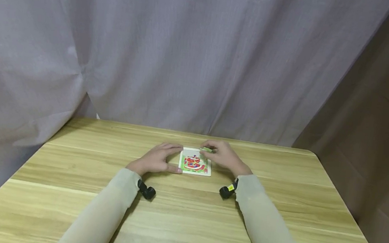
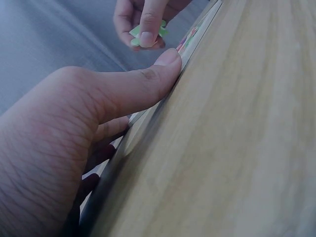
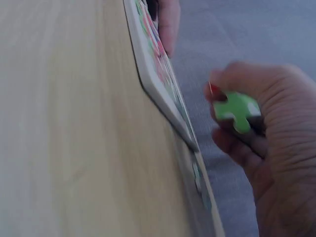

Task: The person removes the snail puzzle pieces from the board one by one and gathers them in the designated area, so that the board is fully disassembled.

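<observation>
A jigsaw puzzle in a white frame point(image 1: 209, 171) lies flat on the table, its colourful picture of red, green and blue filling the lower part and a greyish area showing above. At its left side rests my left hand point(image 1: 158, 158), thumb at the near corner and the other fingers extended to the far corner. My right hand point(image 1: 224, 156) is over the upper right of the frame and pinches a green jigsaw piece point(image 3: 238, 109) between thumb and fingers. Part of that piece is covered by the fingers, and a bit of red shows at its tip.
The wooden table point(image 1: 181, 225) stretches around the puzzle on all sides. A grey curtain point(image 1: 188, 56) hangs behind its far edge. Dark wrist cameras point(image 1: 147, 192) sit on both wrists. Small pale shapes point(image 3: 197, 177) lie on the table beyond the frame's corner.
</observation>
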### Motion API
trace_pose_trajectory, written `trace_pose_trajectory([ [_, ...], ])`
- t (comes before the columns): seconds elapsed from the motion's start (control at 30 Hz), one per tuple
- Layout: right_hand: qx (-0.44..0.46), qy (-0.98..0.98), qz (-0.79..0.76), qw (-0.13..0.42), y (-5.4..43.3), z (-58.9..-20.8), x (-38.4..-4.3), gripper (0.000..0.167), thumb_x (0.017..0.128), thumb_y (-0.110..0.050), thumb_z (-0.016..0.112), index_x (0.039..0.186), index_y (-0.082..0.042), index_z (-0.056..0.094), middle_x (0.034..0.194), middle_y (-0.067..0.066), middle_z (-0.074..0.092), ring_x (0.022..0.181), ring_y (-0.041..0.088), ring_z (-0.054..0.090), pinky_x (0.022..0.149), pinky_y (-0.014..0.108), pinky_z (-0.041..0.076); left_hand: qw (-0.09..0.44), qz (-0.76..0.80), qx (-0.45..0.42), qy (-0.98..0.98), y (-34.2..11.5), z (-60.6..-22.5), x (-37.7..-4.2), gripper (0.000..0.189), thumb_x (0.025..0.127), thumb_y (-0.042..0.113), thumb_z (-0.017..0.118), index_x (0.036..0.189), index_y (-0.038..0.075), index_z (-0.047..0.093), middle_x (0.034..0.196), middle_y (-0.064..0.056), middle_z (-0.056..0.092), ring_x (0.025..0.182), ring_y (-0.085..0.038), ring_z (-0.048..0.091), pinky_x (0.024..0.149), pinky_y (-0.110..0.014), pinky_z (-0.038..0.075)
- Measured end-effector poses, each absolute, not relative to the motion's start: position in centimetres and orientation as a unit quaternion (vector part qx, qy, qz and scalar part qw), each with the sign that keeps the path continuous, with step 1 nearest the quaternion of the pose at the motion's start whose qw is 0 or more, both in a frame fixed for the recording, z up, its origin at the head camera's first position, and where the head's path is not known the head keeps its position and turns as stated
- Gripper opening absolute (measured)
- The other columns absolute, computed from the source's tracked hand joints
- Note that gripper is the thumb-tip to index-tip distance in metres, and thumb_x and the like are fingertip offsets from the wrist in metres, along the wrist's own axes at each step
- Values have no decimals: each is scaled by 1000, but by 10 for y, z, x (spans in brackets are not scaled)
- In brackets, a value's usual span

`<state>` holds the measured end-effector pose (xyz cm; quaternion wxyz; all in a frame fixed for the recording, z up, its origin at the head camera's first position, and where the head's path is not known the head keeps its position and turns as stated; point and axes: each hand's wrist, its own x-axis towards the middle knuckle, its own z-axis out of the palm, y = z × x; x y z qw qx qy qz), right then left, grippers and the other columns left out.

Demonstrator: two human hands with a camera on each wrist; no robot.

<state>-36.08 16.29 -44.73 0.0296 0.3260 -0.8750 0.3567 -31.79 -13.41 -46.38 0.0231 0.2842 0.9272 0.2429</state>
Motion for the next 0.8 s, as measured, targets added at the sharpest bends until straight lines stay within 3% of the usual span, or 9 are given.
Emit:
trace_pose_trajectory([
  [0.13, 278, -883, 375, 51, 180, -449, -361, 26, 103, -23, 70, 122, -6, 77, 122, 11, 78, 112, 31, 74, 102, 52, 60, 23, 243, 288, 926, -135, -463, -319, 98, 86, 65, 76, 163, 16, 42, 171, -6, 39, 160, -32, 32, 132, -61, 19],
  [0.3, 241, -890, 382, 58, 209, -452, -361, 23, 103, -23, 70, 118, -7, 78, 109, 9, 80, 83, 16, 69, 81, 33, 59, 23, 244, 291, 925, -137, -464, -318, 98, 86, 66, 75, 163, 16, 41, 171, -7, 38, 160, -33, 31, 132, -62, 19],
  [0.4, 227, -897, 372, 65, 229, -455, -363, 19, 102, -22, 71, 112, -8, 80, 109, 9, 80, 80, 14, 64, 73, 27, 53, 23, 243, 291, 925, -136, -464, -318, 99, 85, 66, 75, 164, 16, 41, 171, -7, 38, 160, -33, 31, 132, -61, 18],
  [0.57, 205, -908, 363, 46, 253, -460, -365, 15, 103, -22, 71, 108, -13, 82, 110, 7, 80, 88, 14, 65, 82, 30, 52, 22, 244, 292, 924, -134, -463, -319, 99, 85, 66, 75, 163, 16, 41, 171, -7, 38, 160, -33, 30, 132, -61, 17],
  [0.8, 204, -911, 359, 4, 255, -459, -365, 24, 102, -29, 72, 119, -14, 81, 125, 12, 77, 109, 27, 69, 97, 44, 54, 25, 237, 287, 928, -134, -464, -321, 99, 86, 67, 74, 164, 17, 40, 172, -5, 37, 161, -31, 29, 133, -59, 17],
])
